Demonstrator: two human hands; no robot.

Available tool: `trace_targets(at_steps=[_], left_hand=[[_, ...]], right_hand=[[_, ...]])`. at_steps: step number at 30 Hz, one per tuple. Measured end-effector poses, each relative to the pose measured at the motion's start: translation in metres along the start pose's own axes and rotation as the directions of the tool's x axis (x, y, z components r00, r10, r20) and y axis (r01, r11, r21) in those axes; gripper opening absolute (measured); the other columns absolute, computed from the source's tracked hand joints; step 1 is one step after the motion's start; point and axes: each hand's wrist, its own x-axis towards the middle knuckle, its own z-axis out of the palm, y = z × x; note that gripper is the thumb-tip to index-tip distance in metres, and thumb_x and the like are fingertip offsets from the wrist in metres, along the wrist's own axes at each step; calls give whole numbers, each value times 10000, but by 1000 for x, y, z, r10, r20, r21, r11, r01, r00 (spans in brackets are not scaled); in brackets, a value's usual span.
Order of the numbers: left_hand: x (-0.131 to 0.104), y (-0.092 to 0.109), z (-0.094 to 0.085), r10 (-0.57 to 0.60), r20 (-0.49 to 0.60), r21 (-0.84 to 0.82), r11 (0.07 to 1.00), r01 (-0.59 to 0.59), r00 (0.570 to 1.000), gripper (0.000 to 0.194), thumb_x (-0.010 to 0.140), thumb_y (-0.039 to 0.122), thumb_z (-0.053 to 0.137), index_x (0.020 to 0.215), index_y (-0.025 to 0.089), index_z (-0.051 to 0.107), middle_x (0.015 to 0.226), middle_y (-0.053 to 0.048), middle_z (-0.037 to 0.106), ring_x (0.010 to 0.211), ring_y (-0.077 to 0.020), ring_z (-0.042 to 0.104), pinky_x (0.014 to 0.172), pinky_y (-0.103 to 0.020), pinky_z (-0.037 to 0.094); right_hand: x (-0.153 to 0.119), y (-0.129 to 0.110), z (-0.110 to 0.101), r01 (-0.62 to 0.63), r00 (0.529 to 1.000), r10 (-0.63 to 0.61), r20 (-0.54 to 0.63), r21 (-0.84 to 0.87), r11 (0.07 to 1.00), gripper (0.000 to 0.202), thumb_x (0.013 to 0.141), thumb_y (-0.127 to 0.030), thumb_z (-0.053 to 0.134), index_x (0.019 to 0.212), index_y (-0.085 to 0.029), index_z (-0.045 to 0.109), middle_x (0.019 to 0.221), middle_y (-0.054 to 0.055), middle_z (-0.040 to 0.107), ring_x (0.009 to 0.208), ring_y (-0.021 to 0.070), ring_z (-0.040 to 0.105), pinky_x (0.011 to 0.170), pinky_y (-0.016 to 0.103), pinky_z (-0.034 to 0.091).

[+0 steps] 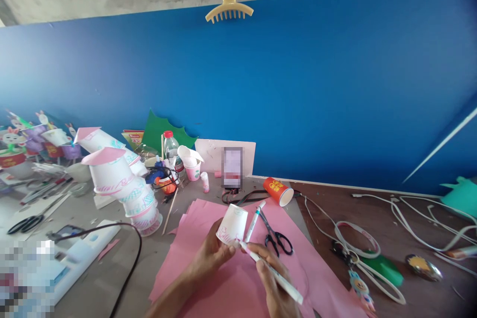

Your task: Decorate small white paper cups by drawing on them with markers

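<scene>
My left hand [212, 248] is closed around a white paper cup [231, 222], which is tilted with its wider rim toward me. Pink handwriting-like marks run along the cup near that rim. In my right hand [274, 278] is a white marker [281, 283], its pink tip at the cup's lower right edge. Another marker, white with a teal band [255, 219], lies just right of the cup. Black-handled scissors [278, 241] rest beyond my right hand. Underneath everything is a sheet of pink paper [201, 285].
Decorated paper cups [141, 203] stand stacked at the left. An orange paper cup [276, 190] lies on its side at the back. A phone [232, 168] leans upright by the blue partition [316, 84]. White cables [406, 223] and a keychain [359, 285] spread over the right side.
</scene>
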Motion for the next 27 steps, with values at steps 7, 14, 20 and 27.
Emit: trace_targets(at_steps=[7, 14, 20, 27], left_hand=[[-1, -5, -4, -4, -12, 18, 1000, 4, 1000, 664, 793, 517, 659, 1353, 238, 436, 1329, -123, 591, 1236, -336, 522, 1030, -470, 412], [-1, 0, -2, -21, -7, 23, 1000, 21, 1000, 657, 794, 524, 655, 1352, 250, 440, 1303, -107, 605, 1232, -333, 525, 1044, -465, 405], [0, -3, -3, -25, -13, 40, 999, 25, 1000, 693, 792, 532, 657, 1374, 235, 426, 1338, -121, 591, 1262, -342, 507, 1047, -475, 403], [0, -7, -5, -13, -15, 23, 1000, 13, 1000, 695, 790, 529, 663, 1374, 231, 432, 1356, -125, 583, 1262, -341, 512, 1043, -469, 413]], right_hand=[[7, -4, -4, 65, 995, -72, 70, 97, 993, 263, 1008, -338, 452, 1160, -288, 661, 1129, 52, 744, 1028, 201, 712, 850, 245, 582], [5, -4, -3, 101, 992, -106, 65, 67, 993, 255, 996, -297, 485, 1199, -289, 640, 1148, 48, 735, 1043, 194, 710, 871, 242, 579], [7, -6, -2, 93, 992, -98, 85, 66, 994, 248, 997, -292, 479, 1175, -260, 649, 1121, 61, 747, 1002, 203, 728, 829, 230, 592], [7, -4, 0, 82, 995, -85, 49, 72, 994, 248, 996, -306, 478, 1147, -262, 670, 1085, 59, 759, 985, 197, 734, 829, 224, 591]])
